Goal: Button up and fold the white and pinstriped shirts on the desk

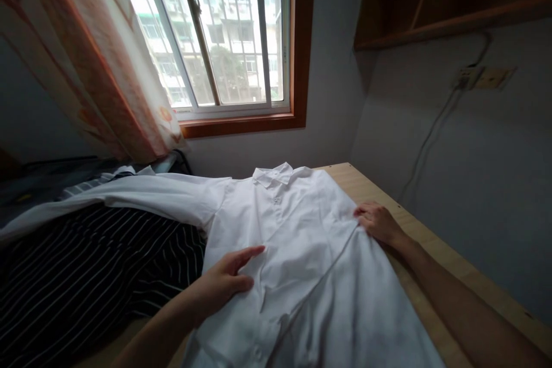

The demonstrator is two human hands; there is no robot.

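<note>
A white button-up shirt (297, 230) lies spread on a wooden table, its collar toward the window. One sleeve stretches out to the left, while the other side is folded in over the front along a diagonal edge. My left hand (230, 273) rests over the shirt's left front, thumb and fingers apart, holding nothing. At the shirt's right edge, my right hand (375, 221) has its fingers closed on the white fabric. The lower part of the shirt runs out of view at the bottom.
Black clothing with white stripes (95, 276) lies on the left, partly under the sleeve. The wooden tabletop (366, 184) shows along the right, beside a wall with a socket (470, 77) and hanging cable. A curtain (99, 57) hangs by the window (215, 34); a shelf (452, 26) is above right.
</note>
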